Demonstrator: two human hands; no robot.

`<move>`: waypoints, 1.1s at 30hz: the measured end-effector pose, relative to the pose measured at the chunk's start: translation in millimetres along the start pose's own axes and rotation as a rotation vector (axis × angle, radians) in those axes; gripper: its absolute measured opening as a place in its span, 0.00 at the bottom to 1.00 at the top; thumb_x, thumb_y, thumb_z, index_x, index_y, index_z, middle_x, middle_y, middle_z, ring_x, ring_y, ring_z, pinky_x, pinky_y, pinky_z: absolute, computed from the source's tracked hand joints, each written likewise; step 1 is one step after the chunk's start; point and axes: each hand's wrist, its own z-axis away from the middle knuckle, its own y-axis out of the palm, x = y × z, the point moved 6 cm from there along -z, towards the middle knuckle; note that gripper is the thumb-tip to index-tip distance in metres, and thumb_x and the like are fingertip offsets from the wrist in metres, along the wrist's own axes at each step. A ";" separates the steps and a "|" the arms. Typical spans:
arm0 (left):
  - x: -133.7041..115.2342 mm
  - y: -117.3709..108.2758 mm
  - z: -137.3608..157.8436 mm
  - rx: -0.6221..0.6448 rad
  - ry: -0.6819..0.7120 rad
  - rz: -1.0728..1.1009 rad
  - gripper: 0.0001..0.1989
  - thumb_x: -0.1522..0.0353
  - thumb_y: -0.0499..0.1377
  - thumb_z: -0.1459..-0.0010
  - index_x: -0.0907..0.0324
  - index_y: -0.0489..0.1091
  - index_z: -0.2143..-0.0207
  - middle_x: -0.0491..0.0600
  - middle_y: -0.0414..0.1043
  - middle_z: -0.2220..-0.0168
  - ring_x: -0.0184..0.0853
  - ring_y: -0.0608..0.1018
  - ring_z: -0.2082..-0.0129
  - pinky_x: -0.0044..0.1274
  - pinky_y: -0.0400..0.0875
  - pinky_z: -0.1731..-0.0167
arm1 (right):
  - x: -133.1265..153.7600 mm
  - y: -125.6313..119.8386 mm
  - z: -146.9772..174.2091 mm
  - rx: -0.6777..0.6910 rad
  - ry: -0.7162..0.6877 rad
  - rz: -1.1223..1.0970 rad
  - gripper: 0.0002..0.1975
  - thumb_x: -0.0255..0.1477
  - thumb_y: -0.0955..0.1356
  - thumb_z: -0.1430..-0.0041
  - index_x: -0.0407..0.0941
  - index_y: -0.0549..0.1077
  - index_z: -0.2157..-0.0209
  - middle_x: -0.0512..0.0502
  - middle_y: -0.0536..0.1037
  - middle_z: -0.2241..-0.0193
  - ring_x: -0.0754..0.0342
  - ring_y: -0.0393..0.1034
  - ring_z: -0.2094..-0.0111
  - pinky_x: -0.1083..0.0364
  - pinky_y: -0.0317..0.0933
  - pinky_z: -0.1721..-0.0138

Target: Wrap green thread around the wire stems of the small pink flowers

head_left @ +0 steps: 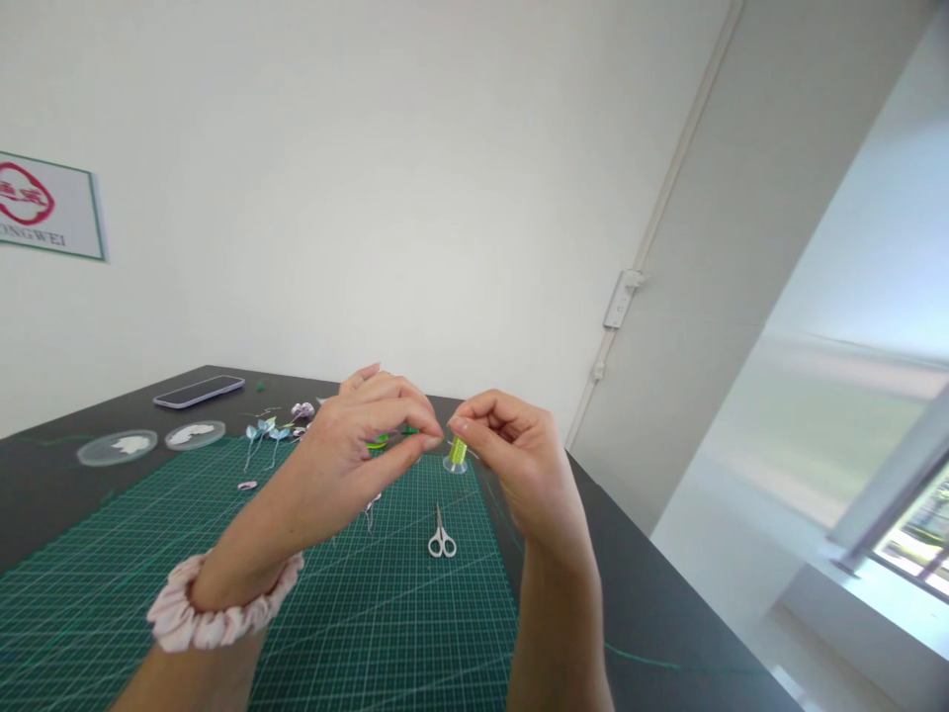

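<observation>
My left hand (378, 435), with a pale pink scrunchie (215, 613) at the wrist, pinches thumb and forefinger together above the green cutting mat (371, 613). Close beside it, my right hand (511, 450) makes a similar pinch. A very thin pale strand (449, 443) shows faintly between the fingertips; whether it is thread or wire I cannot tell. Behind the right fingers stands a spool of yellow-green thread (458, 453), its top partly hidden. Small white-handled scissors (442, 540) lie on the mat below the hands, points away from me.
Left of the hands lie light-blue petal pieces on stems (267, 430), a purple flower piece (302, 409) and a small pink loop (247, 486). Two shallow clear dishes (93, 453) hold white bits. A phone (199, 392) lies farther back on the black table (638, 603), near the wall.
</observation>
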 end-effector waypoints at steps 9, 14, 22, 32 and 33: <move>-3.3 -7.7 -8.5 -0.107 -0.097 0.107 0.08 0.72 0.56 0.40 0.57 0.70 0.72 0.44 0.73 0.71 0.31 0.74 0.69 0.27 0.68 0.64 | -7.1 4.0 -6.3 0.079 0.023 -0.122 0.05 0.30 0.70 0.49 0.45 0.74 0.77 0.57 0.64 0.84 0.62 0.50 0.82 0.58 0.47 0.80; 3.7 -9.0 -6.7 -0.176 -0.167 0.098 0.08 0.72 0.54 0.40 0.58 0.68 0.72 0.45 0.71 0.71 0.32 0.73 0.69 0.28 0.68 0.62 | -8.4 14.0 -7.5 0.080 0.021 -0.134 0.06 0.30 0.70 0.49 0.44 0.73 0.78 0.56 0.65 0.83 0.62 0.49 0.82 0.59 0.48 0.80; 12.1 -5.2 -4.9 -0.268 -0.192 -0.052 0.06 0.73 0.54 0.41 0.58 0.66 0.72 0.45 0.73 0.69 0.33 0.74 0.67 0.35 0.65 0.52 | -4.3 16.8 -4.0 -0.054 -0.050 0.074 0.07 0.28 0.68 0.47 0.44 0.70 0.77 0.56 0.63 0.84 0.61 0.51 0.81 0.59 0.47 0.80; 17.0 5.1 0.4 -0.149 -0.151 -0.114 0.07 0.72 0.53 0.40 0.58 0.66 0.72 0.43 0.73 0.70 0.34 0.74 0.66 0.45 0.55 0.44 | 2.7 15.4 5.4 -0.098 -0.172 0.335 0.08 0.26 0.66 0.42 0.44 0.71 0.75 0.57 0.61 0.84 0.61 0.51 0.81 0.58 0.47 0.79; 17.0 6.3 0.6 -0.131 -0.143 -0.114 0.07 0.71 0.53 0.40 0.58 0.66 0.72 0.43 0.73 0.70 0.34 0.74 0.67 0.45 0.55 0.43 | 3.0 14.1 5.8 -0.105 -0.175 0.349 0.08 0.26 0.66 0.42 0.44 0.71 0.75 0.57 0.61 0.84 0.61 0.52 0.81 0.58 0.47 0.79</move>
